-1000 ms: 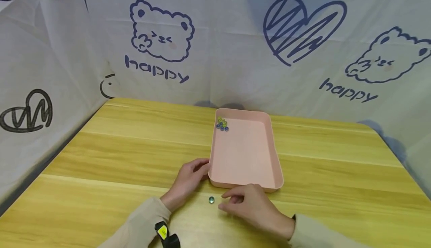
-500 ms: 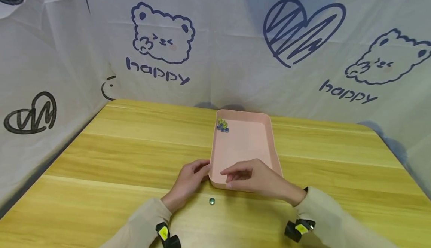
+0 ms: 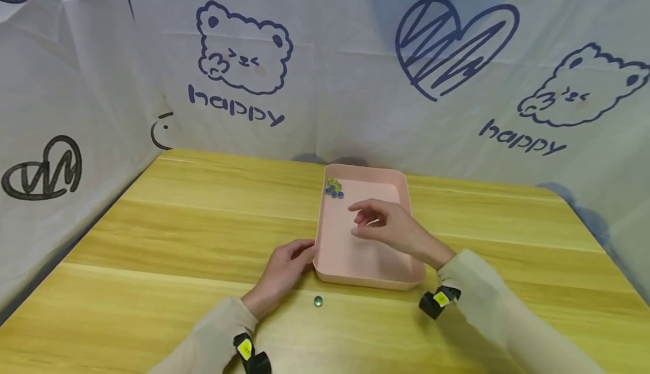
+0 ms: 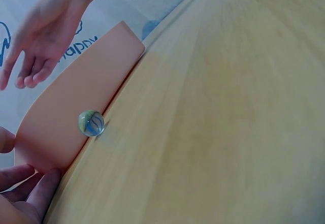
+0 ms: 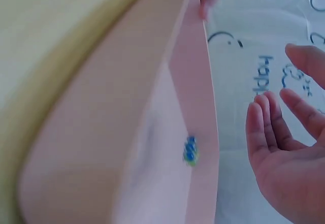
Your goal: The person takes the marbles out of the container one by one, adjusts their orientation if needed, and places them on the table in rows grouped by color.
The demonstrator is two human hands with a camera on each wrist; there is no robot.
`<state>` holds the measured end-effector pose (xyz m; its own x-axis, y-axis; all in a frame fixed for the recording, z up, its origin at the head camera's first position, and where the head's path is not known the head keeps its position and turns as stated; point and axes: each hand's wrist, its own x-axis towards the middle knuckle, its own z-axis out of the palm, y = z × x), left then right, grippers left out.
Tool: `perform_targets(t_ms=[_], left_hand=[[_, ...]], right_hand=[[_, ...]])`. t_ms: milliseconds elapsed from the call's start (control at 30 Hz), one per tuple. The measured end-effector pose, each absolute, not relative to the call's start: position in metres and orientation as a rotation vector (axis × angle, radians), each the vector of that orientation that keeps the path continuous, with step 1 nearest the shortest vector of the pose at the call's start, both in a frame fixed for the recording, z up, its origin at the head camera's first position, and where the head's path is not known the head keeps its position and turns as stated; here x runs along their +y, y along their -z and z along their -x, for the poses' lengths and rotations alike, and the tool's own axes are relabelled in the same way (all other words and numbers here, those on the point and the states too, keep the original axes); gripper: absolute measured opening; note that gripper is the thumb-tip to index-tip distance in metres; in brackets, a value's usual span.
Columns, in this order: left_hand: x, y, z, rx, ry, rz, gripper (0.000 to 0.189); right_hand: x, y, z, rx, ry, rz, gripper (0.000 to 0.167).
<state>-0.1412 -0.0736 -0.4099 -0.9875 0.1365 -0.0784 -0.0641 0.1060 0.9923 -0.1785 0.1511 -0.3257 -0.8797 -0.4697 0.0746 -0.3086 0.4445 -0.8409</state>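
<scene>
In the head view, a pink tray (image 3: 365, 230) lies on the table. My left hand (image 3: 281, 272) holds its near left corner, with fingers (image 4: 48, 186) against the outer wall in the left wrist view. Over the middle of the tray hovers my right hand (image 3: 388, 224). Its fingers are loosely bent, thumb and fingertips apart, nothing between them, as the right hand (image 5: 289, 168) shows in its wrist view. A clear glass marble (image 3: 318, 301) with blue and yellow-green swirls rests on the table before the tray. Small round blue and yellow-green pieces (image 3: 334, 188) cluster in the tray's far left corner.
The wooden table (image 3: 167, 227) reaches back to a white cloth (image 3: 350, 64) printed with bears and hearts. Black wrist cameras are strapped to both sleeves, the right camera (image 3: 433, 304) just off the tray's near right corner.
My right hand has risen from the table beside the marble and moved forward over the tray. The left hand, marble and clustered pieces stay where they were.
</scene>
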Motion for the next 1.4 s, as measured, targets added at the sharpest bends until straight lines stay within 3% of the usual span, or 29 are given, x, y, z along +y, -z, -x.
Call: perform_targets(t_ms=[367,567,967,1400], left_hand=[[-0.074,0.410,0.140,2.191,-2.022,-0.089,0.032],[-0.072,0.409,0.139,2.184,-2.026,-0.077,0.032],[-0.073,0.408,0.139,2.180,-2.024,-0.081,0.035],[-0.074,0.411,0.139,2.173,-2.047,-0.094,0.035]], right_hand=[[0.151,0.318,0.221,2.658,1.447,0.512,0.033],[0.150,0.315,0.237,2.545,1.547,0.306,0.039],[0.148,0.328,0.270,2.370,1.800,0.188,0.035],[0.140,0.351,0.283,2.400,1.696,0.000,0.035]])
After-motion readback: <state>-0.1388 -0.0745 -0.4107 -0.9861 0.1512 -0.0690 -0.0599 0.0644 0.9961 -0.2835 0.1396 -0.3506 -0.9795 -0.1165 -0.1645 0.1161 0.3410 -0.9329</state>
